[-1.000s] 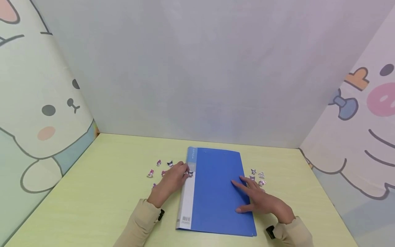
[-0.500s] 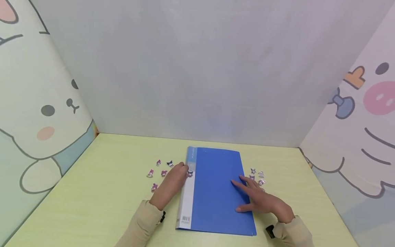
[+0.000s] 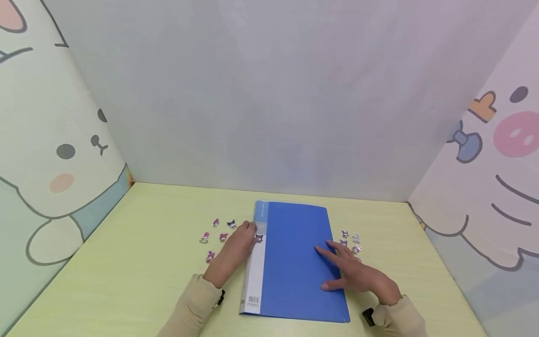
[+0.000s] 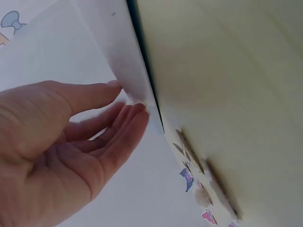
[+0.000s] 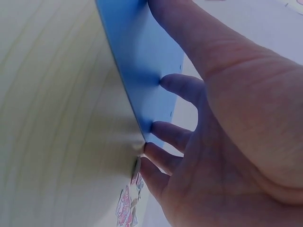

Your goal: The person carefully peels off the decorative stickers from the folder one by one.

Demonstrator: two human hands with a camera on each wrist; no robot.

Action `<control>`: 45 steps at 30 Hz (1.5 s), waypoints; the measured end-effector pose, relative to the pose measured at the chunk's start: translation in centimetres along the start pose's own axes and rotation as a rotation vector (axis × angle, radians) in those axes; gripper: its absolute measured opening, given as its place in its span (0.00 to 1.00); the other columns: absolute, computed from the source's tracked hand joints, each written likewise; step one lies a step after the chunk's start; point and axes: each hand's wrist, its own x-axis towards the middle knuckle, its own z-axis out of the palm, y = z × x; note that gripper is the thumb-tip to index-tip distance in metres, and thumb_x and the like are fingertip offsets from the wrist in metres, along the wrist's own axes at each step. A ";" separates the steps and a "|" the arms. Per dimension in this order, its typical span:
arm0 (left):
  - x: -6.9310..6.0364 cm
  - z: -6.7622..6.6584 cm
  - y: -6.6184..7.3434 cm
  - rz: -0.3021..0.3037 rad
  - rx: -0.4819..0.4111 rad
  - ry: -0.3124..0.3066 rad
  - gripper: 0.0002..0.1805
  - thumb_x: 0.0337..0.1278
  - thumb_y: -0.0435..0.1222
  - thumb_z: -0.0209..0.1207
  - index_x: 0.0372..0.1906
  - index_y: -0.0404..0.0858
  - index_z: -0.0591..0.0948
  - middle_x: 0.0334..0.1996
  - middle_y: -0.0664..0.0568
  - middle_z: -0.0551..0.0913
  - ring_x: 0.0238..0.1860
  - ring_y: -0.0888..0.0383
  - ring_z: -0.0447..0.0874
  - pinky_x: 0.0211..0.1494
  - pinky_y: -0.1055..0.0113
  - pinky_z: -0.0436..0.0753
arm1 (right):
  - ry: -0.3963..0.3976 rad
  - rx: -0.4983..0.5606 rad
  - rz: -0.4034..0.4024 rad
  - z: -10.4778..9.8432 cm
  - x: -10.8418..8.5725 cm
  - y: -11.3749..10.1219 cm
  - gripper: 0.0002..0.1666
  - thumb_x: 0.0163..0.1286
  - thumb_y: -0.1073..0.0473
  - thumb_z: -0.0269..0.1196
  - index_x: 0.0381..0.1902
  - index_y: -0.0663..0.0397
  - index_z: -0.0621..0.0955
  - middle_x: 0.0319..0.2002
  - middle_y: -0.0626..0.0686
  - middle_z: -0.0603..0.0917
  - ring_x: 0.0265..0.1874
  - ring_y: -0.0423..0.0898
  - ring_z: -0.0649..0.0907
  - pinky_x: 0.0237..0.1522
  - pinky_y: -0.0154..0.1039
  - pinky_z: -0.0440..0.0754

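Observation:
A blue folder (image 3: 301, 262) with a white spine label (image 3: 255, 276) lies closed on the table in the head view. My left hand (image 3: 236, 243) is at the upper part of the spine, touching it with bent fingers. In the left wrist view, the left thumb and fingertips (image 4: 137, 111) stand a little apart against the spine. Beside those fingertips, a small dark-and-white cartoon sticker (image 3: 259, 238) sits on the spine. My right hand (image 3: 353, 271) rests spread over the folder's right edge, fingertips pressing on the blue cover (image 5: 137, 61).
Several pink and dark cartoon stickers (image 3: 223, 237) lie left of the folder. Several more (image 3: 356, 249) lie to its right, partly behind the right hand. The pale yellow table (image 3: 126, 262) meets a light grey backdrop (image 3: 269, 103), with cartoon-printed panels at both sides.
My left hand stays at the spine, its wrist shifted very slightly, so the lower pink sticker at left shows more fully. The right hand and folder stay in place.

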 end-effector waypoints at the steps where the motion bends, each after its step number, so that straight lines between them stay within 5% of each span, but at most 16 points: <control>1: -0.1 0.0 0.1 -0.006 0.006 0.000 0.10 0.65 0.26 0.64 0.47 0.25 0.78 0.37 0.40 0.78 0.36 0.50 0.80 0.41 0.59 0.84 | -0.001 0.000 -0.001 0.0 0.0 0.0 0.56 0.64 0.40 0.73 0.80 0.55 0.61 0.78 0.71 0.49 0.74 0.80 0.47 0.60 0.84 0.53; 20: 0.2 0.3 0.6 -0.019 0.038 0.088 0.07 0.57 0.23 0.67 0.28 0.29 0.80 0.27 0.45 0.75 0.28 0.51 0.76 0.35 0.59 0.81 | 0.000 -0.008 0.001 0.2 0.2 -0.1 0.56 0.63 0.39 0.73 0.80 0.55 0.61 0.78 0.71 0.50 0.74 0.80 0.48 0.61 0.84 0.53; 26: 0.2 0.4 0.5 -0.022 0.056 0.099 0.07 0.55 0.24 0.69 0.32 0.28 0.79 0.27 0.44 0.76 0.28 0.50 0.77 0.35 0.58 0.81 | -0.003 -0.009 0.000 0.2 0.2 -0.1 0.56 0.63 0.39 0.73 0.80 0.54 0.61 0.78 0.70 0.49 0.74 0.80 0.48 0.60 0.84 0.53; 33: 0.5 0.2 0.4 -0.056 0.006 0.021 0.06 0.63 0.25 0.65 0.43 0.32 0.87 0.33 0.45 0.78 0.32 0.54 0.76 0.36 0.62 0.82 | -0.004 -0.004 0.003 0.0 0.3 0.0 0.56 0.63 0.39 0.73 0.80 0.54 0.61 0.78 0.70 0.49 0.74 0.79 0.48 0.62 0.83 0.54; 45: 0.5 -0.2 -0.5 0.006 -0.049 -0.069 0.12 0.69 0.27 0.61 0.53 0.37 0.86 0.38 0.45 0.74 0.37 0.54 0.72 0.37 0.62 0.80 | 0.003 -0.007 -0.008 0.1 0.3 0.0 0.56 0.63 0.39 0.73 0.80 0.54 0.61 0.78 0.70 0.50 0.74 0.80 0.48 0.62 0.83 0.52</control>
